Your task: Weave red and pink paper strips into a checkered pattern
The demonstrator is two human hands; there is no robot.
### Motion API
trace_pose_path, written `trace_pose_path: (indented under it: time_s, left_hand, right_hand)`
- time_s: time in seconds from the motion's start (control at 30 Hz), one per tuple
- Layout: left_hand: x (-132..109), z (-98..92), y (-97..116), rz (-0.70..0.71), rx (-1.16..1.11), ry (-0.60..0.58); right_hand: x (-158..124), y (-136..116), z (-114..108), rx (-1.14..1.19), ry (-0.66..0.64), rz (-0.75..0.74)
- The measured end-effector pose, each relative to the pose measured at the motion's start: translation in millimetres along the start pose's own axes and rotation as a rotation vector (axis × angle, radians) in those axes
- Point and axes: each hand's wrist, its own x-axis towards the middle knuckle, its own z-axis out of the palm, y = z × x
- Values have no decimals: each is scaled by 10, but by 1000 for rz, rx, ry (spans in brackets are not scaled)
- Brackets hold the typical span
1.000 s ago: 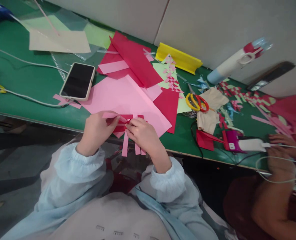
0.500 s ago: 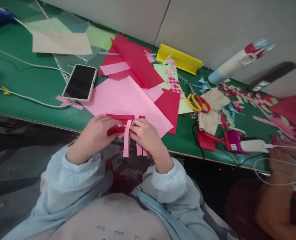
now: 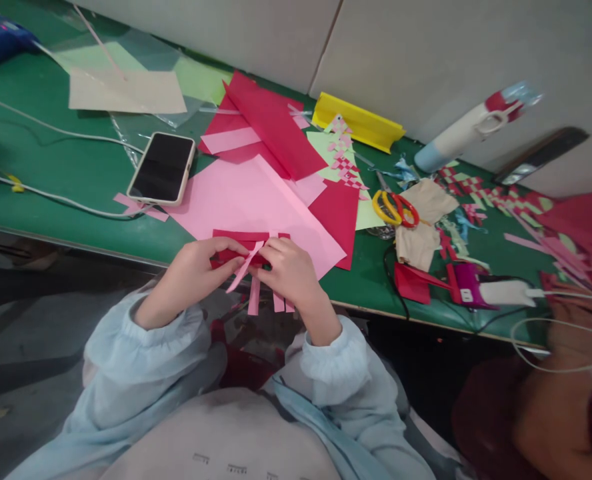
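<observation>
My left hand (image 3: 193,275) pinches a narrow pink paper strip (image 3: 241,275), which slants down and to the left. My right hand (image 3: 292,268) is closed on the crossed red and pink strips, its fingers pressed where they overlap. A red paper strip (image 3: 226,235) lies crosswise along the top of the piece. More pink strip ends (image 3: 279,303) hang below my right hand, past the table edge. Just behind the piece lies a large pink paper sheet (image 3: 226,193). How the strips pass over and under each other is partly hidden by my fingers.
A phone (image 3: 162,168) lies on the green table at left. Red sheets (image 3: 276,127) and a yellow holder (image 3: 359,123) stand behind. To the right are scissors (image 3: 395,208), a bottle (image 3: 466,130), woven paper pieces (image 3: 481,193) and another person's arm (image 3: 556,400).
My left hand has shifted its grip onto a pink strip, which now slants leftward. Another pink strip still hangs down. My right hand stays nearly in place.
</observation>
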Motion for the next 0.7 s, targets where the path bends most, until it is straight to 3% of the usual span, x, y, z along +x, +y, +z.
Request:
trace_pose_path:
  time_s: [0.1, 0.27, 0.37, 0.53, 0.7]
  left_hand:
    - [0, 16, -22, 100, -10, 46]
    - [7, 78, -34, 314, 252, 203]
    - [38, 129, -30, 379, 268, 290]
    - [81, 212, -67, 283, 178, 520]
    - [66, 247, -55, 144, 60, 513]
  right_hand:
    - [4, -2, 13, -26, 1, 15]
    - [-4, 27, 41, -22, 41, -15]
    - [-11, 47, 45, -8, 42, -29]
    - [-40, 116, 52, 87, 103, -66]
    - [-83, 190, 69, 238, 201, -30]
